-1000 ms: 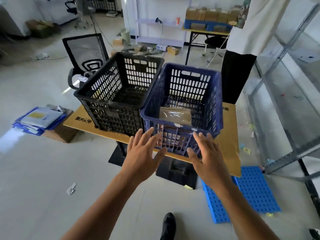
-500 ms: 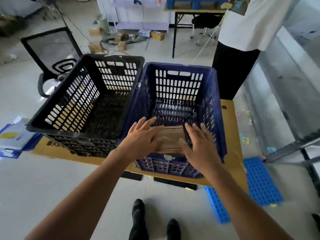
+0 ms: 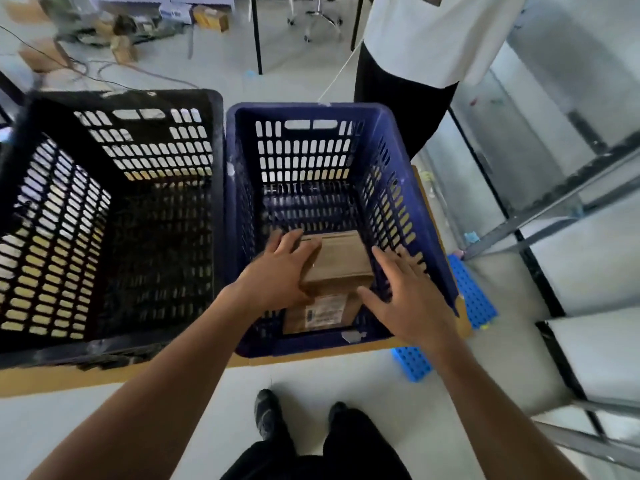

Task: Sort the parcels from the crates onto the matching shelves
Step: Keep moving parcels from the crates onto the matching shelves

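A brown cardboard parcel (image 3: pixel 341 259) with a white label on its near face sits at the front of the blue crate (image 3: pixel 242 216). My left hand (image 3: pixel 277 275) reaches into the crate and lies against the parcel's left side, with straight fingers over its top edge and the thumb at its front corner. My right hand (image 3: pixel 407 294) is spread, fingers straight, just right of the parcel between it and the crate wall; contact is unclear. The black crate (image 3: pixel 218 188) stands to the left, touching the blue one, and nothing shows inside it.
Both crates rest on a cardboard-topped table (image 3: pixel 62 375). A person in a white shirt (image 3: pixel 433 32) stands just behind the blue crate. Metal shelving (image 3: pixel 540 237) runs along the right. A blue plastic pallet (image 3: pixel 474 296) lies on the floor under the table's right end.
I have stepped closer and now look down into the crates. Both hands went from above the blue crate's front rim down inside it, to either side of the parcel.
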`<state>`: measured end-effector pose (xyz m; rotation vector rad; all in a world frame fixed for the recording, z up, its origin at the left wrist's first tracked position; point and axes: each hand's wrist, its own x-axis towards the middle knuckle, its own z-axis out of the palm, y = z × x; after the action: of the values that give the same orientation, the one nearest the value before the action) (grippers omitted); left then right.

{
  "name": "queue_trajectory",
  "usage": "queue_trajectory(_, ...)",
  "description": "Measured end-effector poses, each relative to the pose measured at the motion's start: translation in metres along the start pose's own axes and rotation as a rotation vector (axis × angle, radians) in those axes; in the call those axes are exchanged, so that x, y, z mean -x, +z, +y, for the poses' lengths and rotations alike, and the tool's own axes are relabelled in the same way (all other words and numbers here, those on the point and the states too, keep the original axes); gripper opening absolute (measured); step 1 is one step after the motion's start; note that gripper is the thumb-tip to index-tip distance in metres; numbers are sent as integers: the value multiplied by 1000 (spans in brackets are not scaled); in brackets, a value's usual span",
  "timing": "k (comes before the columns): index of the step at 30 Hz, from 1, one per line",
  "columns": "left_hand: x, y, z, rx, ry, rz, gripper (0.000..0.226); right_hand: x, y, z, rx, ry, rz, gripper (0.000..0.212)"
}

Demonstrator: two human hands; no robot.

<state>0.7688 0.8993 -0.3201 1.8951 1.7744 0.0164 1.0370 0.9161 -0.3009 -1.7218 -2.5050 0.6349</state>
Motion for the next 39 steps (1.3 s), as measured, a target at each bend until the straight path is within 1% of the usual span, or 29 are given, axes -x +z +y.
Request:
queue_trajectory(8,-7,3,-3,-2,10,-16,114,1,-1,-3,-70,50,-27,87)
queue_trajectory(11,-7,1,-3,12,13,-6,113,2,0,-3,-77,50,-26,88)
queue_trajectory(15,-5,1,-4,35,21,-53,112,1,5,0,-68,40,-23,89)
queue_trajectory(20,1,3,3,42,-16,-32,117,-2,5,2,-61,33,-16,89)
queue_trajectory(23,5,4,8,21,-24,20,119,-2,4,2,-75,18,1,90)
queue_trajectory(27,14,-5,16,14,-35,96,115,1,3,4,-83,-38,30,94)
queue_trajectory(29,23,-11,19,-19,-4,211,114,3,2,5,-102,-69,56,100)
queue_trajectory(31,33,-19,24,4,22,338,113,6,0,5,-133,-103,123,103)
queue_trajectory(34,51,-36,35,43,51,448,114,11,-2,3,-186,-161,190,107)
queue_trajectory(37,69,-62,48,45,135,482,116,13,-5,3,-321,-196,196,107)
queue_trajectory(39,80,-84,54,53,185,453,116,15,-13,6,-503,-245,195,109)
